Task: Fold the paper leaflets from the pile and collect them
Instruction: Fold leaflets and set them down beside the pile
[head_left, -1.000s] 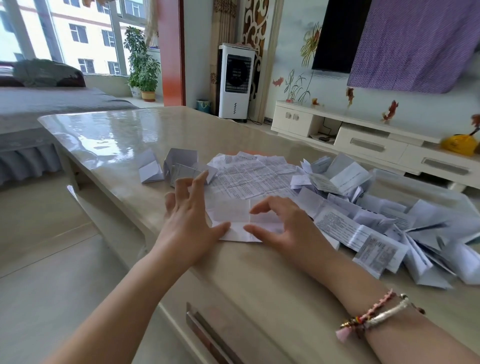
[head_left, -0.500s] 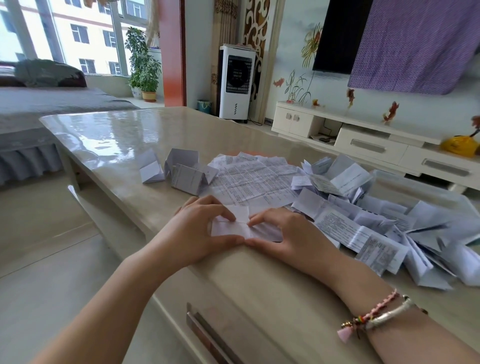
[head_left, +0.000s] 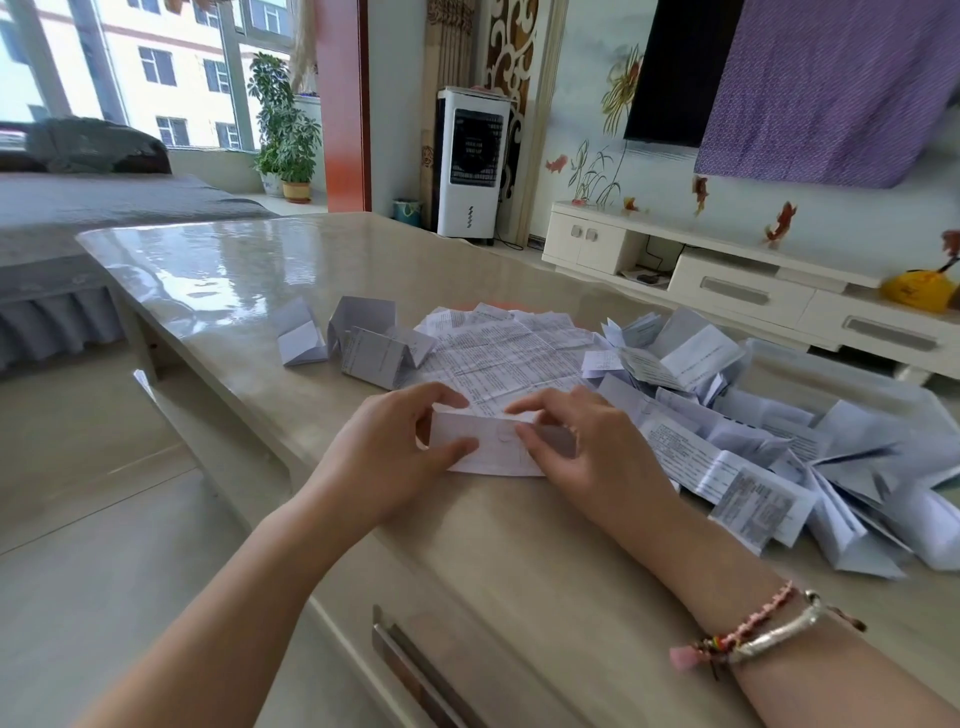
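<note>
Pinching a folded leaflet (head_left: 480, 447) at the desk's (head_left: 249, 275) near edge, left hand (head_left: 395, 457) and right hand (head_left: 582, 452) hold it; loose pile (head_left: 779, 431) crowds right, folded leaflets (head_left: 358, 338) stand far left.

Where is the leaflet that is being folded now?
In the head view, the leaflet lies near the table's front edge, pinched between the left hand and right hand.

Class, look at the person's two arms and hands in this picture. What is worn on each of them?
The left hand and its forearm are bare: no sleeve, ring or band shows. The right hand is bare too, but its wrist carries a pink braided bracelet with coloured beads and a small pink tassel, and beside it a silver bangle. No sleeves reach into view on either arm.
</note>
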